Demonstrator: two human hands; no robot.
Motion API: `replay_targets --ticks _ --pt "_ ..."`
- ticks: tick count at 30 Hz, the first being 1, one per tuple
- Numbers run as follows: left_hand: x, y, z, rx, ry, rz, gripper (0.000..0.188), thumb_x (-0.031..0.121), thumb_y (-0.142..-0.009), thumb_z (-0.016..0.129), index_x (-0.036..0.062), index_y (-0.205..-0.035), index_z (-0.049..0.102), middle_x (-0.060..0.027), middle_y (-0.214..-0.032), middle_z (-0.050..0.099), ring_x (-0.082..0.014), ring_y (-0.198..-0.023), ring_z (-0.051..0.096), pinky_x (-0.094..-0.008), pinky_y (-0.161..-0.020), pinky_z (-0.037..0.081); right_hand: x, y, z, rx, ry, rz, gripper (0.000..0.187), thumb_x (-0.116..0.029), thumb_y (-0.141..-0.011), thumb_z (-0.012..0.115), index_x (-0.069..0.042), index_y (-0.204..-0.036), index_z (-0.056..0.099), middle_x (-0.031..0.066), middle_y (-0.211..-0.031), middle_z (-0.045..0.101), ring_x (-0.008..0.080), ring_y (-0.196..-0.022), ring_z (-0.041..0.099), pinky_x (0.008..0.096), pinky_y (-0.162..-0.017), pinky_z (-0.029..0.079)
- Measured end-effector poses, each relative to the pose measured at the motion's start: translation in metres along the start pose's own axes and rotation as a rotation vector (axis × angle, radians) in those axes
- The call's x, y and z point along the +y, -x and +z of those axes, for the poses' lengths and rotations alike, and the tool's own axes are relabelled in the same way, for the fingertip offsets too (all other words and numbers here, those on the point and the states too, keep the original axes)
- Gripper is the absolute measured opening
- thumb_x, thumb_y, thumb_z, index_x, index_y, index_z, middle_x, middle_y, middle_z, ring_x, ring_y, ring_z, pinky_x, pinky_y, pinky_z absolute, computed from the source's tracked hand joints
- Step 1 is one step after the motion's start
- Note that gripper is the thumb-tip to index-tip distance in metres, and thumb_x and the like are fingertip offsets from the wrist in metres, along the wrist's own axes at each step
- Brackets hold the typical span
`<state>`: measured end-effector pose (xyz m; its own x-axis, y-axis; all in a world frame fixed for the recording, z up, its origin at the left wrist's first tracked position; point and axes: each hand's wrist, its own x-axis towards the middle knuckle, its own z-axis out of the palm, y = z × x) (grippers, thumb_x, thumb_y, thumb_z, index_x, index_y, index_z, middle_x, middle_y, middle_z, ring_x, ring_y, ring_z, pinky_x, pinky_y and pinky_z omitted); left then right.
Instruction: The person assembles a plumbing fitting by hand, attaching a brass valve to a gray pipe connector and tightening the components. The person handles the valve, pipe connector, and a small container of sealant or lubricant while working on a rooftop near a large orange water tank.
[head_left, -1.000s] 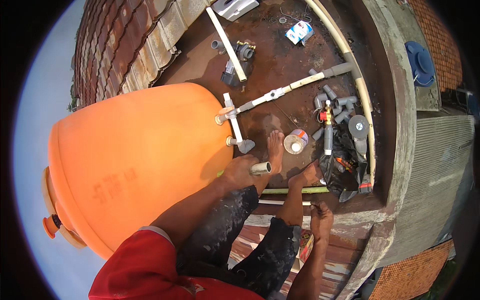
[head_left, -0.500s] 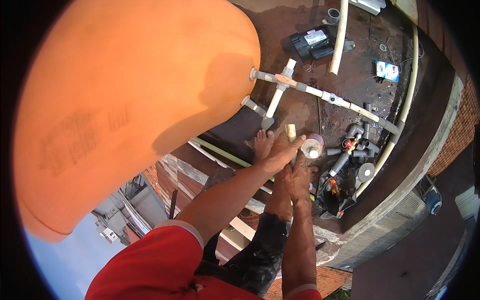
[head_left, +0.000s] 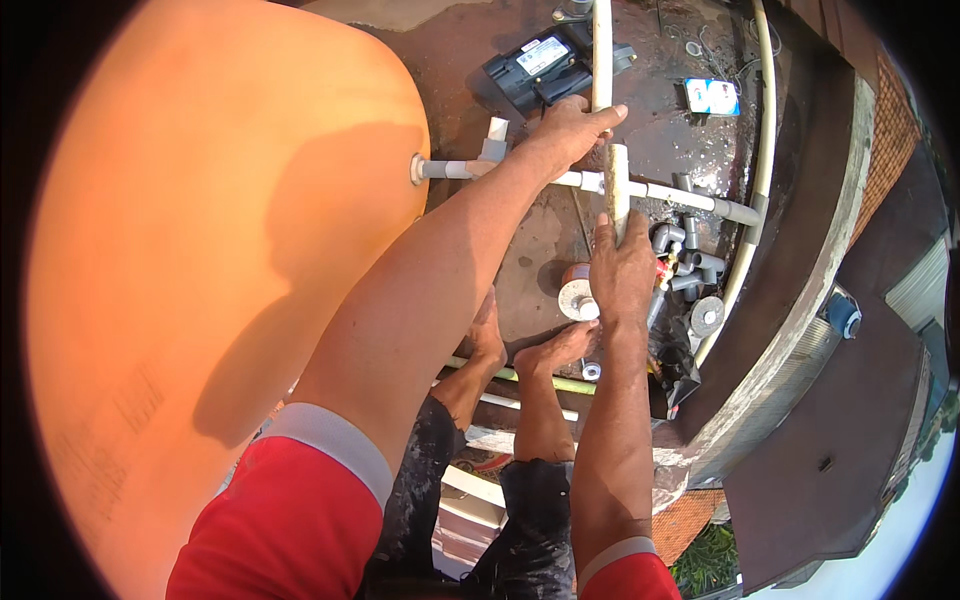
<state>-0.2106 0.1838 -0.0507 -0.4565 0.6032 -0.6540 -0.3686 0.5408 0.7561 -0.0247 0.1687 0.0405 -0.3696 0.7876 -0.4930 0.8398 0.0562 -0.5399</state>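
Observation:
My left hand is closed around the near end of a long cream pipe, which runs out past the top of the view. Its thumb lies across the pipe and the fingers are partly hidden behind it. Just below, my right hand grips a short, stained cream pipe with its open end pointing up. The two pipe ends are apart, nearly in line. Behind the short pipe passes a fixed white pipe run with grey fittings. A round can with a whitish top stands beside my right wrist.
A big orange tank fills the left, joined to the pipe run. Beyond my left hand lies a black motor pump. Grey fittings, a tape roll and a black bag sit right; a low ledge curves around.
Both hands have moved away from my body, up from beside the can. My left hand has left the short pipe and taken the long one; my right hand has lifted the short pipe.

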Motion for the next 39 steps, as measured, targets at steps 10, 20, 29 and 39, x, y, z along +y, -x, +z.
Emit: replay_targets --ticks 10,20,29,39 --pt "-0.038 -0.019 -0.017 0.028 -0.344 0.220 0.024 0.014 -0.106 0.064 -0.0052 -0.120 0.065 -0.0238 -0.116 0.076 -0.0357 -0.110 0.075 -0.0467 -0.095 0.061 0.023 -0.021 0.014 -0.107 -0.230 0.090 0.038 -0.032 -0.110 0.065 0.006 -0.115 0.064 0.0334 -0.091 0.073 0.0533 -0.090 0.074 0.0565 -0.081 0.056" --pt "0.011 -0.077 -0.002 -0.228 0.414 -0.034 0.040 0.032 -0.117 0.056 -0.0051 -0.131 0.054 -0.0155 -0.100 0.062 -0.0334 -0.100 0.074 -0.0519 -0.092 0.065 0.021 -0.056 0.043 -0.156 -0.432 0.008 0.042 -0.037 -0.115 0.060 0.004 -0.110 0.062 0.0238 -0.087 0.074 0.0341 -0.074 0.073 0.0477 -0.071 0.056" --pt "0.026 -0.062 -0.010 -0.251 0.253 -0.065 0.045 0.033 -0.116 0.057 -0.0081 -0.133 0.054 -0.0220 -0.110 0.069 -0.0345 -0.097 0.076 -0.0494 -0.103 0.061 -0.001 -0.075 0.046 -0.231 -0.695 0.135 0.042 -0.043 -0.117 0.056 -0.004 -0.100 0.063 0.0008 -0.068 0.057 0.0114 -0.054 0.054 0.0308 -0.049 0.044" --pt "0.019 -0.064 -0.020 -0.188 0.042 0.051 0.047 0.039 -0.117 0.055 -0.0046 -0.132 0.063 -0.0182 -0.120 0.075 -0.0265 -0.106 0.078 -0.0413 -0.104 0.060 0.041 -0.026 0.056 -0.279 -0.789 0.174 0.034 -0.039 -0.116 0.059 -0.006 -0.109 0.065 0.0001 -0.078 0.061 0.0062 -0.061 0.054 0.0267 -0.053 0.044"
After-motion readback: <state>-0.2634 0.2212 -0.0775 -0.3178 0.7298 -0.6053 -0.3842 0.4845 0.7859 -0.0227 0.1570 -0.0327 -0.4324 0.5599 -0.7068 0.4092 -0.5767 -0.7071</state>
